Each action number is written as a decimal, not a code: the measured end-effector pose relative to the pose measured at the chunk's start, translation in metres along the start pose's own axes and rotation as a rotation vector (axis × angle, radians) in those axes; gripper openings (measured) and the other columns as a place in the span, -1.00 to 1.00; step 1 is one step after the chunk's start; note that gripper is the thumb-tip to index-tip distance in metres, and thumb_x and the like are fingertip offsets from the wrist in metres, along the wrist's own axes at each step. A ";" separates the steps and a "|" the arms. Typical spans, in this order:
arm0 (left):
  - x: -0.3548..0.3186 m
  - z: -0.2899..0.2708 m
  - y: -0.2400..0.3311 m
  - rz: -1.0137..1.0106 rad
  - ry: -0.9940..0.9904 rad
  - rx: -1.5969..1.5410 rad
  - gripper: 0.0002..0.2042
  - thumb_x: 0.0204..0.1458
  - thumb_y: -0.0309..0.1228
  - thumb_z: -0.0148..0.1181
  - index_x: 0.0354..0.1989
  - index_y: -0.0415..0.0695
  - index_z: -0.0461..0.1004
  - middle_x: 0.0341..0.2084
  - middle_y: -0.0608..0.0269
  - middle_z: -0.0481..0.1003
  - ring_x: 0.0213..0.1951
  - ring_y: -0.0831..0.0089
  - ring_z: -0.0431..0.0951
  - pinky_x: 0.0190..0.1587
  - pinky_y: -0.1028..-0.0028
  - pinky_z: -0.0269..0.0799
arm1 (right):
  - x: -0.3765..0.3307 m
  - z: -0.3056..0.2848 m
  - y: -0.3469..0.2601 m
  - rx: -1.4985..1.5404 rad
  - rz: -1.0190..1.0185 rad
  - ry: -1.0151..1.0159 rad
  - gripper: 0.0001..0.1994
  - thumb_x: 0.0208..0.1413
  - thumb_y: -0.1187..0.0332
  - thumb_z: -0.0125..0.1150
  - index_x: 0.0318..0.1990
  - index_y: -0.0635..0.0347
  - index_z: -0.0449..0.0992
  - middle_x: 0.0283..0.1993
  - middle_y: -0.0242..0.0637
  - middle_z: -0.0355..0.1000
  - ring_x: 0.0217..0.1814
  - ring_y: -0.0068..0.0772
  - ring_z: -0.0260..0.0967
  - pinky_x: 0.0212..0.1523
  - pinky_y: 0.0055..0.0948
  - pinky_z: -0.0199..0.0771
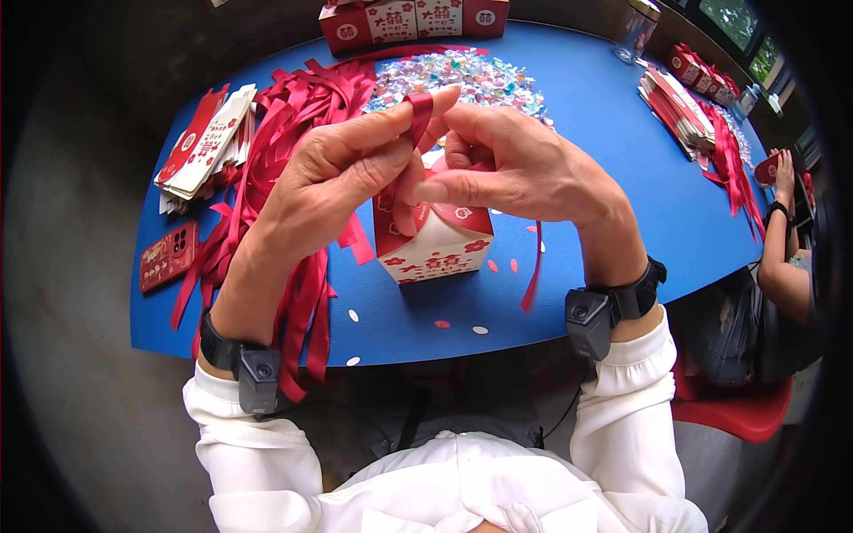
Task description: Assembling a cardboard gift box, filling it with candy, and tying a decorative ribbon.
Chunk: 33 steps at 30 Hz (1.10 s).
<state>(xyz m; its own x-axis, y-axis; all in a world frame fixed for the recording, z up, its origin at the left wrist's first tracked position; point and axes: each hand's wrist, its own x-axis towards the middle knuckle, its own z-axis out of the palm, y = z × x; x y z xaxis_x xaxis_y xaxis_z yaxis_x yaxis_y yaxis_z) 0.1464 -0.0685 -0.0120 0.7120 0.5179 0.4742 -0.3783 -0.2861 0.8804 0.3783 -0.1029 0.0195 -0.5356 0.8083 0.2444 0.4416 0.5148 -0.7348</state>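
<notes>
My left hand (342,173) and my right hand (515,164) meet above a small red and white paper gift box (435,249) standing on the blue table (613,178). Both hands pinch a dark red ribbon (419,114), which loops up between my fingertips over the box top. One loose end of the ribbon (534,271) hangs down past my right wrist toward the table's front edge. The top of the box is hidden behind my fingers.
A pile of red ribbons (293,124) lies left of the box. Flat unfolded boxes (209,142) and a red phone (167,256) sit at far left. Wrapped candies (480,75) and finished boxes (413,19) lie behind. Another person's hand (784,173) works at the right.
</notes>
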 end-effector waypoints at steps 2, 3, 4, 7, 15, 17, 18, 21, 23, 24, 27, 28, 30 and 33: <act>0.001 0.004 0.003 -0.016 -0.007 0.023 -0.56 0.31 -0.55 0.01 0.35 0.00 0.33 0.29 -0.06 0.34 -0.31 0.47 0.60 -0.17 0.42 0.64 | 0.000 0.001 0.000 0.032 0.048 -0.033 -0.58 0.14 0.14 0.42 0.00 0.23 0.49 -0.45 -0.50 0.30 -0.47 -0.65 0.21 -0.48 -0.53 0.23; 0.001 0.004 0.004 -0.067 0.001 0.147 -0.53 0.31 -0.56 0.00 0.39 0.02 0.27 0.24 -0.03 0.39 -0.31 0.48 0.60 -0.17 0.42 0.63 | 0.000 0.004 0.003 0.036 0.027 0.028 -0.60 0.18 0.13 0.38 0.00 0.22 0.49 -0.45 -0.52 0.29 -0.46 -0.65 0.22 -0.47 -0.54 0.25; 0.001 0.003 0.005 -0.092 0.006 0.210 -0.51 0.31 -0.56 -0.01 0.41 0.04 0.24 0.21 -0.01 0.42 -0.31 0.48 0.60 -0.16 0.42 0.63 | 0.001 0.006 0.005 0.039 0.005 0.088 -0.63 0.22 0.12 0.34 0.00 0.21 0.49 -0.45 -0.53 0.28 -0.45 -0.65 0.24 -0.47 -0.54 0.28; 0.000 -0.006 0.002 0.004 -0.137 0.304 -0.46 0.31 -0.60 -0.03 0.45 0.08 0.16 -0.02 0.14 0.54 -0.30 0.51 0.59 -0.17 0.45 0.60 | 0.002 0.014 0.005 0.216 0.094 0.132 -0.64 0.25 0.14 0.29 0.04 0.17 0.49 -0.36 -0.49 0.41 -0.33 -0.62 0.40 -0.33 -0.56 0.45; 0.005 0.010 0.014 -0.155 -0.041 0.270 -0.44 0.27 -0.58 0.06 0.44 -0.23 0.11 -0.35 0.26 0.50 -0.39 0.59 0.57 -0.33 0.53 0.57 | 0.005 0.022 0.017 0.613 0.022 0.161 -0.70 0.30 0.18 0.22 0.07 0.13 0.52 -0.27 -0.34 0.52 -0.20 -0.53 0.54 -0.16 -0.47 0.58; 0.005 0.011 0.017 -0.215 -0.041 0.242 -0.42 0.25 -0.58 0.10 0.44 -0.24 0.11 -0.35 0.24 0.50 -0.39 0.58 0.58 -0.33 0.51 0.58 | 0.001 0.017 0.009 0.630 0.055 0.153 -0.70 0.32 0.19 0.18 0.08 0.13 0.52 -0.21 -0.31 0.53 -0.16 -0.55 0.53 -0.12 -0.48 0.57; 0.006 0.010 0.017 -0.205 -0.032 0.221 -0.40 0.22 -0.59 0.14 0.43 -0.26 0.12 -0.36 0.24 0.50 -0.38 0.57 0.58 -0.33 0.51 0.58 | -0.002 0.013 0.005 0.710 0.058 0.130 -0.71 0.31 0.25 0.18 0.09 0.18 0.51 -0.16 -0.28 0.54 -0.12 -0.53 0.54 -0.09 -0.49 0.58; 0.006 0.009 0.014 -0.184 -0.024 0.199 -0.39 0.17 -0.59 0.21 0.40 -0.32 0.14 -0.34 0.20 0.51 -0.37 0.54 0.59 -0.31 0.49 0.59 | -0.003 0.011 0.005 0.807 0.120 0.120 -0.70 0.29 0.31 0.15 0.10 0.24 0.50 -0.14 -0.28 0.55 -0.10 -0.54 0.53 -0.07 -0.51 0.57; 0.007 0.013 0.014 -0.172 -0.026 0.199 -0.39 0.16 -0.60 0.23 0.38 -0.34 0.16 -0.31 0.17 0.53 -0.36 0.53 0.60 -0.30 0.49 0.60 | -0.002 0.008 0.011 0.824 0.178 0.135 -0.69 0.28 0.31 0.12 0.10 0.25 0.50 -0.18 -0.31 0.54 -0.12 -0.57 0.51 -0.06 -0.53 0.54; 0.008 0.016 0.015 -0.182 0.001 0.128 -0.39 0.15 -0.59 0.24 0.37 -0.35 0.17 -0.25 0.12 0.55 -0.31 0.50 0.62 -0.27 0.48 0.62 | -0.002 0.004 0.016 0.862 0.164 0.083 -0.68 0.26 0.34 0.11 0.10 0.26 0.50 -0.18 -0.31 0.54 -0.13 -0.57 0.51 -0.06 -0.54 0.54; 0.006 0.010 0.012 -0.175 -0.005 0.096 -0.42 0.16 -0.61 0.21 0.36 -0.34 0.20 -0.14 0.02 0.58 -0.20 0.44 0.64 -0.21 0.46 0.64 | -0.001 0.001 0.023 0.879 0.164 0.035 -0.68 0.25 0.35 0.14 0.11 0.29 0.50 -0.14 -0.27 0.54 -0.12 -0.54 0.53 -0.05 -0.55 0.55; 0.005 0.006 0.012 -0.160 -0.039 0.136 -0.45 0.17 -0.64 0.17 0.36 -0.32 0.21 -0.09 -0.02 0.58 -0.14 0.41 0.64 -0.18 0.45 0.65 | 0.000 0.001 0.021 0.860 0.176 0.038 -0.67 0.27 0.34 0.19 0.11 0.33 0.50 -0.09 -0.24 0.55 -0.10 -0.51 0.54 -0.05 -0.54 0.56; 0.006 0.003 0.017 -0.228 -0.036 0.082 -0.46 0.19 -0.65 0.12 0.36 -0.28 0.22 -0.09 0.00 0.58 -0.09 0.41 0.63 -0.12 0.44 0.64 | -0.002 0.007 0.005 0.801 0.084 0.015 -0.65 0.26 0.32 0.21 0.12 0.33 0.50 -0.07 -0.22 0.56 -0.07 -0.50 0.54 0.00 -0.53 0.55; 0.005 0.004 0.007 -0.211 -0.023 0.043 -0.47 0.22 -0.67 0.04 0.39 -0.18 0.21 -0.11 0.05 0.59 -0.05 0.45 0.61 -0.03 0.43 0.61 | 0.001 0.012 0.002 0.748 0.005 -0.010 -0.61 0.26 0.26 0.25 0.13 0.34 0.50 -0.05 -0.19 0.57 0.00 -0.47 0.54 0.09 -0.50 0.50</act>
<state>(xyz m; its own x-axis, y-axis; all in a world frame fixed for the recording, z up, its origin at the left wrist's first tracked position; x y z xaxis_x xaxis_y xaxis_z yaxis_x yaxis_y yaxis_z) 0.1501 -0.0712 -0.0033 0.7860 0.5516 0.2792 -0.1947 -0.2077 0.9586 0.3701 -0.1049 0.0104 -0.5432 0.8055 0.2370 -0.1612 0.1770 -0.9709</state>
